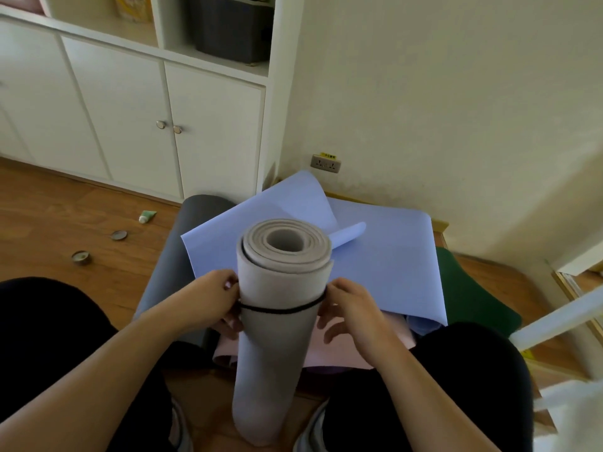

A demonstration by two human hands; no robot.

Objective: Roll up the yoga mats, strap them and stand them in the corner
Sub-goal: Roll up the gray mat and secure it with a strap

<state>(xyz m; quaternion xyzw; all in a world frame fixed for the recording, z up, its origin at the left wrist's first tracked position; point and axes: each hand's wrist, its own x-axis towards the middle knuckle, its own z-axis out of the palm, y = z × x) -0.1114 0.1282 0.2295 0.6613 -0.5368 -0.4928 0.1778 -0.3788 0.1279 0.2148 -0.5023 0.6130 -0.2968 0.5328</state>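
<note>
A rolled grey yoga mat (277, 337) stands upright on the floor between my knees. A thin black elastic strap (284, 310) circles it about a third of the way down from the top. My left hand (215, 298) pinches the strap at the roll's left side. On the right side my right hand (349, 308) pinches the strap, its lower fingers spread and loose. Behind the roll a light blue mat (385, 262) lies unrolled with one end curled up. A pink mat (329, 350), a dark grey mat (182, 243) and a green mat (470, 295) lie under it.
White cupboards (130, 125) line the wall at the left; the room corner (277, 171) is behind the mats, with a wall socket (325, 163) low on the right wall. A small tube (147, 216) and two round tins (98, 246) lie on the wood floor.
</note>
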